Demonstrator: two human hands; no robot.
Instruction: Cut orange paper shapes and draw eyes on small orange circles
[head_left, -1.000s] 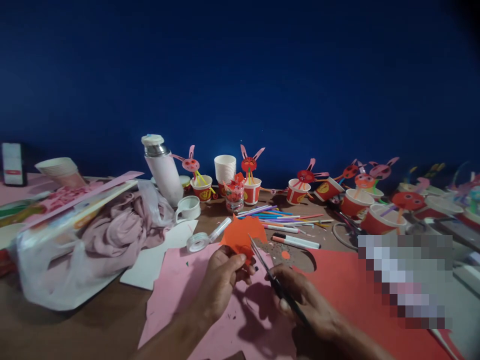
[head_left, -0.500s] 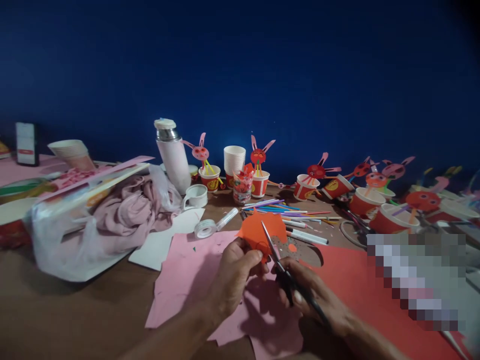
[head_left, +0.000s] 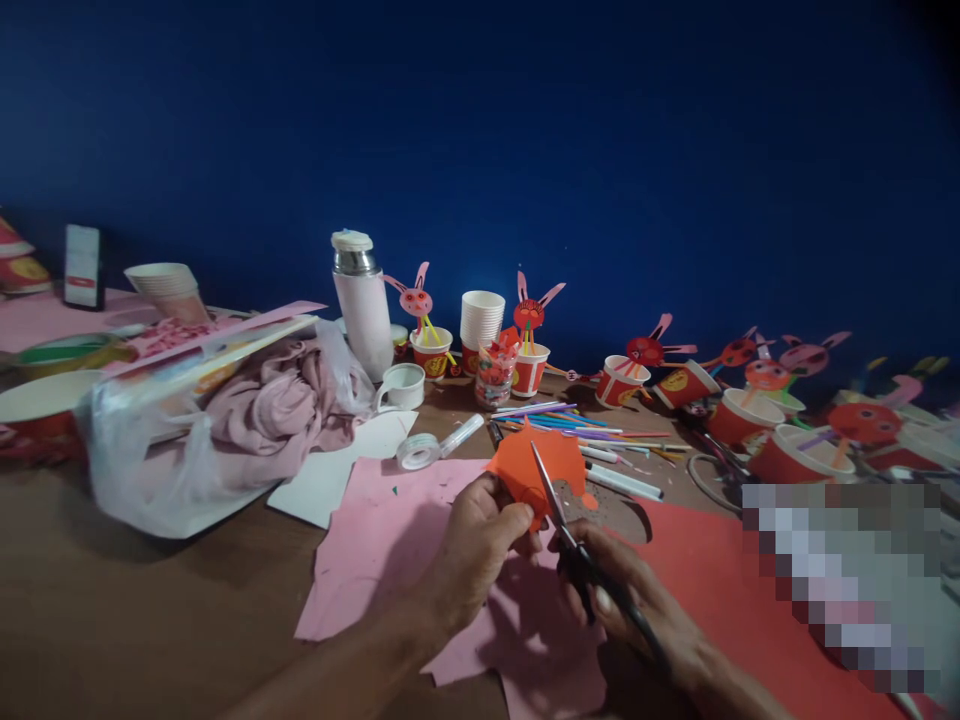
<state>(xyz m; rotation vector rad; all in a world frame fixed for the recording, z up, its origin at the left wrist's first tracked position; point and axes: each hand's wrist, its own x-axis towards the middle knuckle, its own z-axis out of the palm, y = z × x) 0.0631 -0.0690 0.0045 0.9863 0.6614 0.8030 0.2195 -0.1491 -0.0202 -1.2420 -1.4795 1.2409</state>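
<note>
My left hand (head_left: 487, 545) pinches a piece of orange paper (head_left: 544, 455) by its near left edge, holding it above the pink paper sheets (head_left: 382, 540). The outline of the orange paper is uneven, with a small rounded bit at its right edge. My right hand (head_left: 626, 580) is closed round the black handles of a pair of scissors (head_left: 551, 485). The blades point up and to the left, lying across the orange paper. Whether the lower blade is under the paper I cannot tell. A red sheet (head_left: 727, 580) lies beside my right hand.
Behind my hands lie colored sticks (head_left: 555, 412), markers (head_left: 622, 482) and a tape roll (head_left: 418, 452). Paper cups with rabbit faces (head_left: 531, 370) line the back, near a white flask (head_left: 364, 320) and a mug (head_left: 403, 387). A plastic bag with cloth (head_left: 172, 480) sits at left.
The view has shifted slightly, so most things on the table sit further right. Both hands keep their hold on the orange paper and the scissors; the small orange bit now appears against the paper's edge.
</note>
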